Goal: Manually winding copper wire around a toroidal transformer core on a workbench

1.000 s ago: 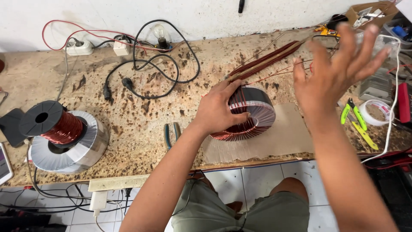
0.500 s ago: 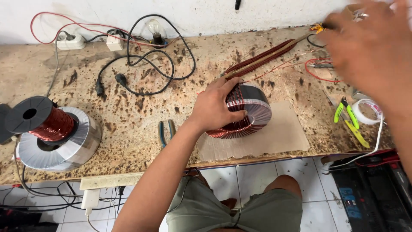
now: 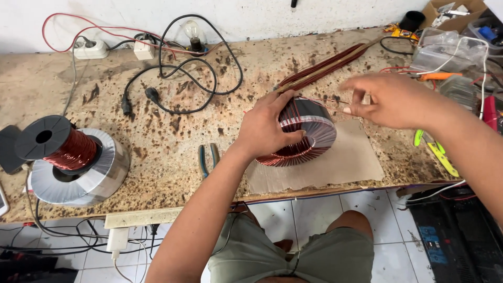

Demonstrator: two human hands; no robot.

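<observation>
Left hand [image 3: 267,128]: fingers spread and pressed over the near side and top of the ring-shaped coil [image 3: 301,133], holding it tilted on edge. Right hand [image 3: 390,99]: thumb and forefinger pinched shut on a thin copper wire [image 3: 322,101] that runs from the coil's top out toward 3 o'clock; the other fingers are loosely curled.

Items on the workbench [image 3: 157,157], left to right:
- Wire spool [image 3: 60,144], black flanges, copper-coloured winding, standing on a second ring core wrapped in grey tape [image 3: 94,175], at 9 o'clock from the coil, well apart.
- Black power cord [image 3: 173,78] in loops, wall socket and light bulb [image 3: 193,31] behind it, at 11 o'clock.
- Pliers [image 3: 207,160], blue-handled, just beside the left wrist at 8 o'clock.
- Coil, resting on a sheet of cardboard [image 3: 346,160], centre of bench.
- Long winding stick [image 3: 327,65] loaded with wire, touching the coil's top and lying toward 1 o'clock.
- Green-handled cutters [image 3: 435,152], at 3 o'clock, past the cardboard.

Step judged in hand: hand-winding, one turn being drawn taut. Next move calls for steady tension on the wire, a firm brace on the coil, and laying the turn snug beside its neighbour.
</observation>
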